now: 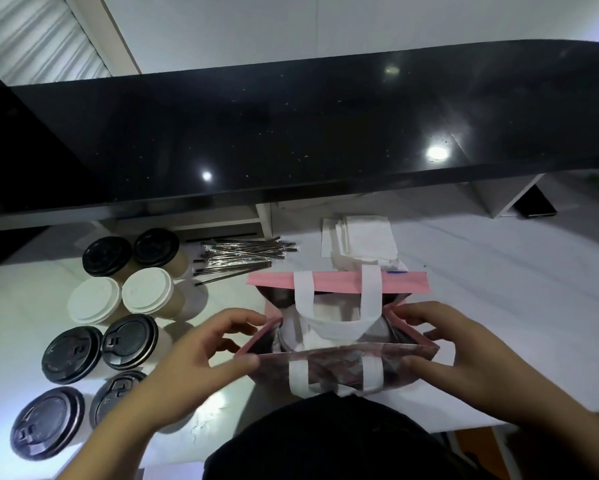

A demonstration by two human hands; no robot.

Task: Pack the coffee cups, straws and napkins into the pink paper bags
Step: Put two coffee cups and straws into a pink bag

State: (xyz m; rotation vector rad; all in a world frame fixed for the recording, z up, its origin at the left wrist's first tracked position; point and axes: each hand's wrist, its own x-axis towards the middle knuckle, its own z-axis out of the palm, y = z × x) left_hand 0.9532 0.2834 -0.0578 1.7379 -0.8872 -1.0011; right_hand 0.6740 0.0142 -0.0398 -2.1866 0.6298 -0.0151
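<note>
A pink paper bag (339, 284) with white handles stands open on the white table in front of me. My left hand (201, 362) pinches its left edge and my right hand (464, 351) pinches its right edge. White items show inside the bag, partly hidden by a handle. Several lidded coffee cups (128, 337) with black or white lids stand at the left. A pile of wrapped straws (242, 256) lies behind the bag at the left, and a stack of white napkins (360, 242) lies behind it at the right.
A raised black counter (291, 133) runs across the back, overhanging the white table (498, 289). A dark flat object (537, 202) lies under a shelf at the far right. My dark clothing (325, 441) fills the bottom centre.
</note>
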